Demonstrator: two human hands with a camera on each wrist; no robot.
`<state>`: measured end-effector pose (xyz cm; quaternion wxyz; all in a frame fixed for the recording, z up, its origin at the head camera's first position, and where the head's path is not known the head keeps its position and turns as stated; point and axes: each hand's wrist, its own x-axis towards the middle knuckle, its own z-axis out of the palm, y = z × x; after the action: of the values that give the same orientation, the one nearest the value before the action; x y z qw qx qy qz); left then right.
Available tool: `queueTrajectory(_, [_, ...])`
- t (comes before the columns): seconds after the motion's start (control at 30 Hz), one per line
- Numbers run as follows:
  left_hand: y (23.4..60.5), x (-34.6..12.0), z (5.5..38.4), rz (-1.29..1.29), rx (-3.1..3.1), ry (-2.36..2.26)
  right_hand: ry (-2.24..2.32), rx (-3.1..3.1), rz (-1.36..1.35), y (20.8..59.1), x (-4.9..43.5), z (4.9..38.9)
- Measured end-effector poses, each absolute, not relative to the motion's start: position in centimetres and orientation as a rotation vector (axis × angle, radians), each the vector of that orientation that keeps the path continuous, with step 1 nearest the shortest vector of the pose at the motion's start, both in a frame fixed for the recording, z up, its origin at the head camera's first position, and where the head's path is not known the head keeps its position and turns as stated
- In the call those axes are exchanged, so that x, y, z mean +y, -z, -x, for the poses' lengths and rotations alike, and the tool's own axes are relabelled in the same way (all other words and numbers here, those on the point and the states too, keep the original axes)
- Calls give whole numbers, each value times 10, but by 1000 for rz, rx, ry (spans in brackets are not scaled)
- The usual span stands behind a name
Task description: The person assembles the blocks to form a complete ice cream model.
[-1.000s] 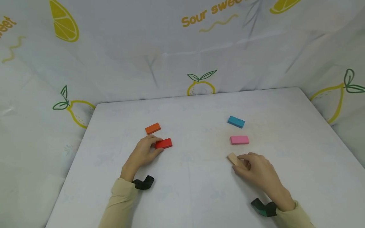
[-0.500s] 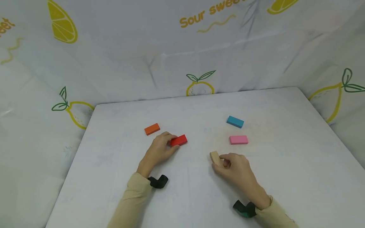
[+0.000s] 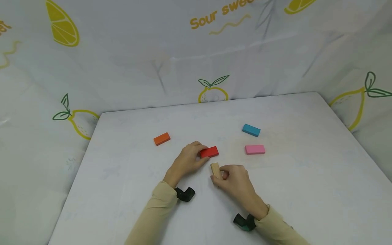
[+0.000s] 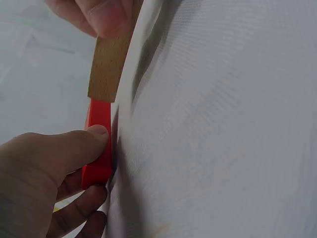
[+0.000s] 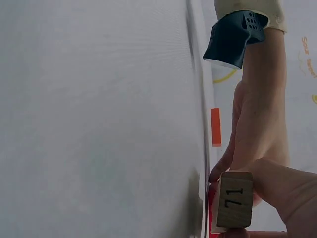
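My left hand pinches a red wooden block by its left end, thumb on the near side and fingers on the far side, low over the table. My right hand holds a plain wood block between thumb and fingers, just nearer to me than the red one. In the right wrist view, the end of the plain block bears the number 71. The left wrist view shows the plain block overlapping the far end of the red block.
An orange block lies to the left on the white table. To the right are a pink block and, behind it, a blue block. A lemon-printed cloth rises behind the table.
My left hand has moved right with the red block. My right hand has moved left with the plain block, which has turned more upright in view. Both blocks are now close together.
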<state>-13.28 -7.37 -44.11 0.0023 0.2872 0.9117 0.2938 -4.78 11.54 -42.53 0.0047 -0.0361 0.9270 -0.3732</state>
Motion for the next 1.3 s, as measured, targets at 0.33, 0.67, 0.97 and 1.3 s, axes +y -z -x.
queueTrajectory(0.33, [444, -69, 132, -952, 2846, -911, 1148, 2900, 99, 428, 106, 50])
queueTrajectory(0.67, [452, -75, 135, -970, 2821, -959, 1137, 2899, 73, 429, 103, 51])
queueTrajectory(0.97, [468, -85, 139, -1007, 2779, -1129, 1207, 2831, 70, 429, 107, 49])
queueTrajectory(1.3, [475, -88, 137, -1061, 2802, -1165, 1270, 2762, 86, 435, 113, 50])
